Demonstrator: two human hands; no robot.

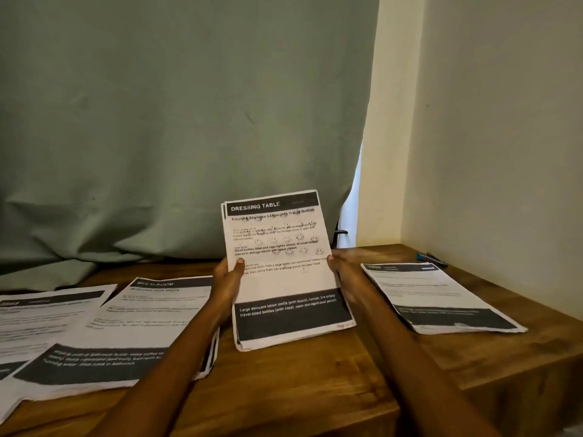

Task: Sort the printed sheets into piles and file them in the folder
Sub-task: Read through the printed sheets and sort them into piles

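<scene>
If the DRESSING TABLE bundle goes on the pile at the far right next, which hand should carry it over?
Right, probably. The right hand grips the DRESSING TABLE bundle's right edge, next to the right pile. The left hand would have to cross over.

There is only one view, from a camera worn on the person's head. It looks forward and a little down, over both forearms, at a wooden table (pixel 315 389) that fills the lower part. It is close — the hands hold a stack of sheets (pixel 284 266) near the middle. Behind stand a green curtain (pixel 173 121) and a pale wall (pixel 489 121), at the right.
</scene>
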